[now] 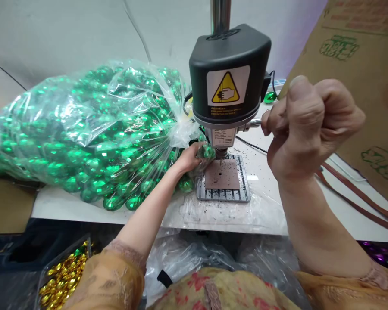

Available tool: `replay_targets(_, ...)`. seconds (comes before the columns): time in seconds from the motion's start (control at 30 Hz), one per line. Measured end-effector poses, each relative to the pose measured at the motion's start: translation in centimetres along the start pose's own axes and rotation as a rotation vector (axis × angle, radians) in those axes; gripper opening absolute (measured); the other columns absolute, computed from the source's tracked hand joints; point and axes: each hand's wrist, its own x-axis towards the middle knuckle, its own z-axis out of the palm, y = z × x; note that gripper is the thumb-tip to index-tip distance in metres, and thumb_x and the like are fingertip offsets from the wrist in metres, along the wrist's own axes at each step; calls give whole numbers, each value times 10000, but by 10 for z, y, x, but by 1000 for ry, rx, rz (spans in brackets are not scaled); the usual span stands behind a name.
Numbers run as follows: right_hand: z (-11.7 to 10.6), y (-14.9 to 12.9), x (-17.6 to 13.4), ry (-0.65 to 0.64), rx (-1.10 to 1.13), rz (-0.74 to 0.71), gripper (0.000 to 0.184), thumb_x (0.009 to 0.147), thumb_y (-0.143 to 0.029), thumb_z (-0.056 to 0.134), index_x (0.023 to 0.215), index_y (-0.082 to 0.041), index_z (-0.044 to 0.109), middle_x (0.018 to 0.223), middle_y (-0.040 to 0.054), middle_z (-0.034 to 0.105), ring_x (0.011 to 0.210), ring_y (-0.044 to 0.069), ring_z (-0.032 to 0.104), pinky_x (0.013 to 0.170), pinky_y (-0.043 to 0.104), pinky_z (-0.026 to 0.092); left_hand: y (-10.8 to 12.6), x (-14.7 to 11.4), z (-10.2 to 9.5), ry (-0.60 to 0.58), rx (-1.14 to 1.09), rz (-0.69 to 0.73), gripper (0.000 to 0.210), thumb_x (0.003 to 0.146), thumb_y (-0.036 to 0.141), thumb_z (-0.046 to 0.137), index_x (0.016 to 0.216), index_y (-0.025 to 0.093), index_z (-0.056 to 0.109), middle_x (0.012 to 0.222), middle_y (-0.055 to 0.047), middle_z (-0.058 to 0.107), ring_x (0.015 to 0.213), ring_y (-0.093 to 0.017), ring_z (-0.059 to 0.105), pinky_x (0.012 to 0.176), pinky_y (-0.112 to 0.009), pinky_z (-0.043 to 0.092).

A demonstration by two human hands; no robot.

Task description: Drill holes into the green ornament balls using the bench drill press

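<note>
My right hand [310,125] is closed in a fist around the metal feed handle [255,122] on the right side of a black bench drill press [231,73]. To the left of the drill bit, my left hand [191,157] has its fingers curled at a shiny green faceted ball [208,151], with clear plastic around it. Below the bit lies a square brown board [222,181] with a dark hole, on the slotted metal base [244,193]. Part of my left fingers is hidden behind the hand and the plastic.
A big clear bag [84,116] full of green balls lies on the white table [116,215] at left. Dark shavings surround the base. A cardboard box [358,86] and brown straps [358,193] stand right. Below left is a tub of gold balls [61,280].
</note>
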Motion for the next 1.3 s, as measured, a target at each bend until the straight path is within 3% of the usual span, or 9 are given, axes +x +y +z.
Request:
replay_targets(0.1,1,-1,0,-12,-13,0,586,851,-381,683,524,-184,239,446,-59,270,391,46,314,394,260,236,-5,4,4,-170,3,45,566,608,193,813,1156,201,671,1142,-67,719,1089,-304,662,985,-418,528)
replay_targets(0.33,3,-1,-2,61,-37,15,565,822,-415,706,502,-187,301,449,-56,280,390,55,311,408,284,216,3,-2,18,-134,143,65,540,638,178,791,1161,189,658,1156,-109,694,1110,-362,623,999,-469,485)
replay_targets(0.43,1,0,-1,59,-45,16,547,826,-422,701,505,-189,325,442,-58,290,385,57,305,405,287,221,12,-9,20,-19,145,37,522,665,148,755,1175,190,651,1146,-115,653,1098,-347,612,996,-448,481)
replay_targets(0.57,-1,-1,0,-17,-12,28,548,839,-411,692,536,-193,290,457,-58,297,392,63,330,395,282,225,33,-38,6,230,120,-55,395,803,220,685,1195,247,648,1154,-94,592,1118,-293,591,992,-410,480)
replay_targets(0.7,-1,0,-1,-17,-42,29,562,842,-450,682,546,-189,281,465,-56,254,395,61,315,408,283,220,58,-79,5,420,-219,-85,300,945,422,570,1219,300,562,1135,-48,596,1038,-198,620,951,-361,515)
replay_targets(0.8,-2,0,-1,0,-84,41,573,835,-486,677,548,-189,280,482,-51,251,406,65,328,422,292,240,67,-105,25,328,-538,-159,405,897,508,635,1212,306,480,1126,-36,617,950,-172,660,858,-339,562)
replay_targets(0.93,-3,-2,-2,-46,-100,46,509,883,-395,637,579,-198,279,508,-49,267,413,75,346,433,296,277,61,-123,55,228,-447,-173,538,717,476,832,1088,251,515,1121,-54,626,1028,-205,654,883,-338,553)
replay_targets(1.13,-3,-3,-2,-71,-98,32,448,907,-357,604,606,-206,308,529,-52,284,424,77,334,445,295,293,40,-105,64,305,-360,-246,485,800,508,750,1078,251,448,1023,-30,641,966,-178,649,871,-329,520)
replay_targets(1.3,-1,-5,-2,-53,-89,40,505,886,-410,625,585,-201,278,525,-52,278,415,69,330,431,300,281,29,-92,66,219,-445,-251,493,848,521,700,1180,235,473,1140,-74,660,1065,-194,649,953,-356,518)
